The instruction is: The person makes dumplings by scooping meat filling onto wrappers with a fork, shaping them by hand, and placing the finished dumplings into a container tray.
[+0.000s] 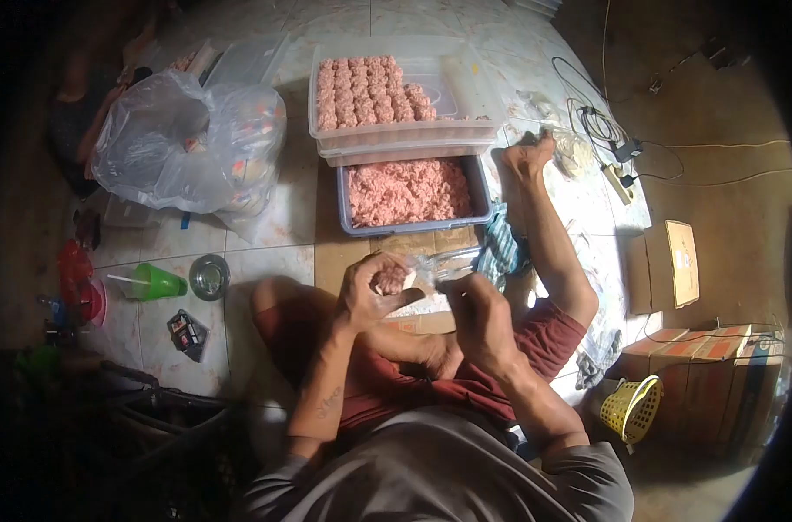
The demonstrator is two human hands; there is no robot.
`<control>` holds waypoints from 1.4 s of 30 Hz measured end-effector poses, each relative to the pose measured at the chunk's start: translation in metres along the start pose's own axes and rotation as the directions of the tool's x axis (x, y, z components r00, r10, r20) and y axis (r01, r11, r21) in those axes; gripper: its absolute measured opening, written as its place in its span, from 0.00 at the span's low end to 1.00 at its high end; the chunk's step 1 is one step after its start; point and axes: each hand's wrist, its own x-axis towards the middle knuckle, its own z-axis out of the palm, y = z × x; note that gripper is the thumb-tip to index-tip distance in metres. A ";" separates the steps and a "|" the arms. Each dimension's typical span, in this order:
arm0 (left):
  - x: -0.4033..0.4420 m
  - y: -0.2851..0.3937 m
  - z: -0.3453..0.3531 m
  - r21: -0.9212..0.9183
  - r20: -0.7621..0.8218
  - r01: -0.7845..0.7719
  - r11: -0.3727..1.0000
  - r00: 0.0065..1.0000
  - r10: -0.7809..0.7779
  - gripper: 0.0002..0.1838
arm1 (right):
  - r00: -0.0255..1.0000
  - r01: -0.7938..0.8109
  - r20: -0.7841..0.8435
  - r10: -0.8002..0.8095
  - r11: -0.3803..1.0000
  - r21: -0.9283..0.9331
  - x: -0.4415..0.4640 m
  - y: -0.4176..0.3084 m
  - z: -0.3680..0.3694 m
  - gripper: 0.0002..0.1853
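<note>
My left hand [359, 291] curls around a small lump of ground meat [389, 279], with a thin white edge showing beside it. My right hand [485, 320] is closed, knuckles up, just to the right of the meat. Something clear and shiny [429, 268] lies between the hands, too blurred to name. What the right fingers hold is hidden. Ahead of both hands, a blue-grey tub [345, 228] holds loose ground meat [405, 191]. Behind it, stacked clear plastic trays [453, 132] carry rows of shaped meat pieces [357, 91] in the top one.
A blue striped cloth [499, 244] lies right of the tub. Plastic bags [165, 143] stand at the left, near another person [78, 113]. A green cup [161, 283] and glass dish [209, 277] sit left. Cables [600, 122], a yellow basket [629, 409] and cardboard boxes [701, 374] are right.
</note>
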 end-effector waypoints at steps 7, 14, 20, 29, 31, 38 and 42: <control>-0.001 -0.008 0.000 0.341 -0.098 0.293 0.893 0.956 -0.276 0.16 | 0.996 0.087 0.024 -0.086 0.995 -0.057 0.005 0.005 0.005 0.05; 0.010 0.012 -0.006 0.152 0.098 0.149 0.977 0.981 -0.165 0.19 | 0.998 0.034 0.046 -0.035 0.999 0.027 0.001 0.015 0.011 0.05; -0.003 -0.006 -0.022 -0.052 0.010 0.087 0.995 0.996 -0.087 0.21 | 0.997 -0.037 -0.070 0.037 0.999 -0.001 0.017 0.008 -0.006 0.05; 0.005 -0.004 -0.016 -0.281 0.032 0.309 0.909 0.949 -0.313 0.28 | 0.912 0.404 0.111 -0.395 0.817 -0.412 0.126 0.045 0.008 0.17; 0.014 0.013 -0.015 -0.405 0.098 0.327 0.854 0.944 -0.315 0.38 | 0.927 0.365 0.238 -0.291 0.849 -0.381 0.117 0.044 0.024 0.23; 0.035 0.004 -0.048 -0.274 -0.328 0.136 0.952 0.917 -0.225 0.28 | 0.888 0.450 0.220 -0.404 0.862 -0.234 0.180 0.010 -0.018 0.10; 0.026 -0.081 -0.089 -0.302 -0.552 0.270 0.914 0.732 -0.399 0.13 | 0.961 0.269 0.134 -0.242 0.933 -0.238 0.284 -0.011 -0.056 0.11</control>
